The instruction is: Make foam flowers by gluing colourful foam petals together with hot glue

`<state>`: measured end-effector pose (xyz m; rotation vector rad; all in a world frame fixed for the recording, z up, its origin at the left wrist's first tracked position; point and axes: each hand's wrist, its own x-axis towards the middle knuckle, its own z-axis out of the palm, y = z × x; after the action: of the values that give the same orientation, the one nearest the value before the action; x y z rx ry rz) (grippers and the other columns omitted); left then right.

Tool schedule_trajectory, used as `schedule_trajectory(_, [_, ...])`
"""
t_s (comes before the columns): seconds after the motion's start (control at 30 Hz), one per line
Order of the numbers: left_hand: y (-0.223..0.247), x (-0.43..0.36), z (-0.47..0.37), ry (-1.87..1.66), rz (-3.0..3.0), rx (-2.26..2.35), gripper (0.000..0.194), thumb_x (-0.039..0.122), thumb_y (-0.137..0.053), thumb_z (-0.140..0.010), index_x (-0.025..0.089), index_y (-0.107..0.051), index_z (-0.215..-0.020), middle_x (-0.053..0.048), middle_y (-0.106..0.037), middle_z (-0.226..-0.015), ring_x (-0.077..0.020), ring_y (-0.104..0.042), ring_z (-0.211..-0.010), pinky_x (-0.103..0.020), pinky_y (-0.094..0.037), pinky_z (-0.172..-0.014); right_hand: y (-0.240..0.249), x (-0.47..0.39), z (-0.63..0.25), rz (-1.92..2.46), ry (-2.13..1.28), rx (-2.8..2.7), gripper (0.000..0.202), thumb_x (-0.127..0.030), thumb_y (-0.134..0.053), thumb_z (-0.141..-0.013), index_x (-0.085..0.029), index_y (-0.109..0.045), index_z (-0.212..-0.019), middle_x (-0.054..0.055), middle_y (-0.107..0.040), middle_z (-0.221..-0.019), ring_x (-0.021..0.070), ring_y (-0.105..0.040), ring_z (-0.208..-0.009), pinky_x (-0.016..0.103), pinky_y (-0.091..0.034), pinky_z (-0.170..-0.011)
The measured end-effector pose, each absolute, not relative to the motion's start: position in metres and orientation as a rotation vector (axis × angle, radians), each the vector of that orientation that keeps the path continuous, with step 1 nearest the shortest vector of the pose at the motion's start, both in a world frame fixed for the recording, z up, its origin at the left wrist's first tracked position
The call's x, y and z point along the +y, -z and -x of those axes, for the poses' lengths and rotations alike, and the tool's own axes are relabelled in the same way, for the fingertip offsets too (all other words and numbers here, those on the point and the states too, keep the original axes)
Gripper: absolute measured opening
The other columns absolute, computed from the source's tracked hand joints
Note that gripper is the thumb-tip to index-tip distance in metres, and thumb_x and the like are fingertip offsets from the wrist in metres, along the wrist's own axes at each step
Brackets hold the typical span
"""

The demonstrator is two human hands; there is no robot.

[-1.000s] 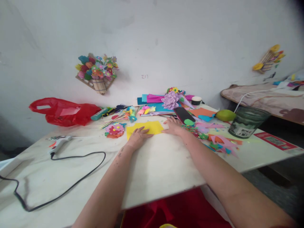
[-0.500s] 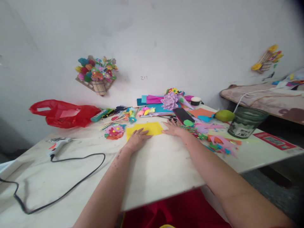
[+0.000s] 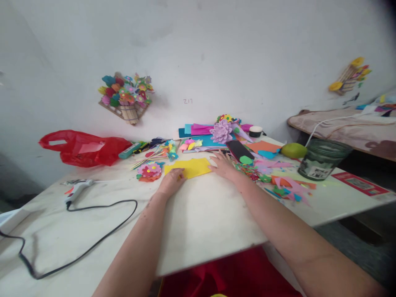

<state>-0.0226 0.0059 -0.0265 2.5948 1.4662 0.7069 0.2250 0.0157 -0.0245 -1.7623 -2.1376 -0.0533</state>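
Observation:
A yellow craft sheet point(image 3: 194, 168) lies flat on the white tabletop in front of me. My left hand point(image 3: 171, 181) is at its lower left corner, fingers curled in and closed on the edge. At the opposite end, my right hand point(image 3: 224, 166) rests palm down with its fingers spread, the fingertips by the sheet's right edge. Just left of the sheet is a stack of flower cut-outs point(image 3: 150, 170) in pink, red and orange. A dark phone point(image 3: 239, 150) lies beyond my right hand, beside small coloured scraps point(image 3: 249, 171).
A glue gun point(image 3: 77, 192) with a looping black cord lies at left, below a red plastic bag point(image 3: 85, 148). Folded coloured sheets and a lilac flower point(image 3: 221, 132) sit at the back. On the right are foam offcuts point(image 3: 291, 187), a green fruit point(image 3: 293, 150) and a dark jar point(image 3: 321, 161).
My left hand has drawn back toward the sheet's lower left corner, its outstretched fingers now curled. My right hand has stayed nearly in place at the right edge.

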Motion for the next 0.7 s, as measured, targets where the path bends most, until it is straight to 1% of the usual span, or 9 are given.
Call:
schedule_trajectory(0.1, [0.027, 0.008, 0.022, -0.774, -2.499, 1.541, 0.012, 0.026, -0.049, -0.074, 0.019, -0.059, -0.075, -0.008, -0.060, -0.113, -0.0200, -0.054, -0.105, -0.033, -0.040, -0.093, 0.017, -0.001, -0.204, 1.405, 0.139, -2.140, 0.033, -0.029, -0.037, -0.085, -0.018, -0.060, -0.106, 0.009, -0.053, -0.121, 0.0202, -0.041, -0.117, 0.036, -0.028, -0.100])
schedule_trajectory(0.13, [0.028, 0.009, 0.023, -0.829, -2.457, 1.572, 0.012, 0.026, -0.048, -0.075, 0.019, -0.058, -0.075, -0.008, -0.061, -0.112, -0.0199, -0.055, -0.104, -0.034, -0.041, -0.092, 0.016, -0.009, -0.194, 1.320, 0.108, -2.171, 0.033, -0.026, -0.034, -0.086, -0.017, -0.061, -0.102, 0.008, -0.058, -0.113, 0.0187, -0.047, -0.110, 0.034, -0.032, -0.096])
schedule_trajectory(0.2, [0.028, 0.011, 0.025, -0.965, -2.362, 1.630, 0.014, 0.029, -0.047, -0.077, 0.019, -0.056, -0.074, -0.007, -0.062, -0.109, -0.0196, -0.056, -0.101, -0.036, -0.042, -0.090, 0.017, -0.027, -0.170, 1.146, 0.006, -2.365, 0.032, -0.025, -0.036, -0.085, -0.018, -0.062, -0.100, 0.007, -0.061, -0.108, 0.0174, -0.051, -0.104, 0.031, -0.035, -0.093])
schedule_trajectory(0.27, [0.028, 0.013, 0.027, -1.082, -2.268, 1.672, 0.015, 0.031, -0.046, -0.079, 0.019, -0.054, -0.074, -0.007, -0.064, -0.106, -0.0195, -0.057, -0.099, -0.037, -0.043, -0.088, 0.021, -0.043, -0.148, 0.950, -0.094, -2.597, 0.035, -0.032, -0.040, -0.083, -0.017, -0.059, -0.109, 0.008, -0.056, -0.117, 0.0184, -0.048, -0.110, 0.031, -0.033, -0.096])
schedule_trajectory(0.3, [0.028, 0.013, 0.027, -1.119, -2.228, 1.689, 0.016, 0.032, -0.046, -0.079, 0.019, -0.054, -0.074, -0.007, -0.064, -0.104, -0.0195, -0.058, -0.097, -0.036, -0.043, -0.087, 0.023, -0.050, -0.138, 0.848, -0.137, -2.701, 0.044, -0.038, -0.043, -0.081, -0.016, -0.053, -0.118, 0.009, -0.050, -0.125, 0.0202, -0.043, -0.116, 0.032, -0.030, -0.099])
schedule_trajectory(0.37, [0.029, 0.014, 0.028, -1.162, -2.179, 1.715, 0.018, 0.034, -0.045, -0.079, 0.019, -0.053, -0.075, -0.008, -0.065, -0.102, -0.0196, -0.059, -0.095, -0.036, -0.044, -0.085, 0.026, -0.056, -0.125, 0.755, -0.234, -2.810, 0.059, -0.047, -0.035, -0.084, -0.017, -0.032, -0.134, 0.008, -0.032, -0.140, 0.0212, -0.027, -0.128, 0.039, -0.019, -0.105])
schedule_trajectory(0.43, [0.029, 0.014, 0.028, -1.200, -2.160, 1.730, 0.018, 0.035, -0.045, -0.079, 0.019, -0.053, -0.075, -0.008, -0.065, -0.101, -0.0200, -0.060, -0.094, -0.036, -0.044, -0.083, 0.028, -0.052, -0.122, 0.825, -0.312, -2.844, 0.063, -0.053, -0.027, -0.084, -0.020, -0.021, -0.138, 0.006, -0.024, -0.143, 0.0214, -0.017, -0.132, 0.043, -0.011, -0.106])
schedule_trajectory(0.57, [0.027, 0.013, 0.028, -1.241, -2.131, 1.727, 0.019, 0.036, -0.045, -0.079, 0.019, -0.053, -0.073, -0.007, -0.065, -0.101, -0.0201, -0.060, -0.092, -0.035, -0.044, -0.081, 0.030, -0.020, -0.144, 1.206, -0.306, -2.752, 0.065, -0.056, -0.023, -0.084, -0.020, -0.023, -0.138, 0.006, -0.019, -0.145, 0.0212, -0.013, -0.133, 0.045, -0.006, -0.106])
schedule_trajectory(0.7, [0.024, 0.010, 0.030, -1.270, -2.031, 1.762, 0.019, 0.036, -0.046, -0.078, 0.019, -0.053, -0.072, -0.006, -0.065, -0.102, -0.0200, -0.060, -0.091, -0.034, -0.044, -0.080, 0.034, 0.008, -0.190, 1.686, -0.229, -2.514, 0.061, -0.051, -0.017, -0.086, -0.020, -0.020, -0.139, 0.005, -0.016, -0.145, 0.0195, -0.011, -0.133, 0.046, -0.004, -0.106])
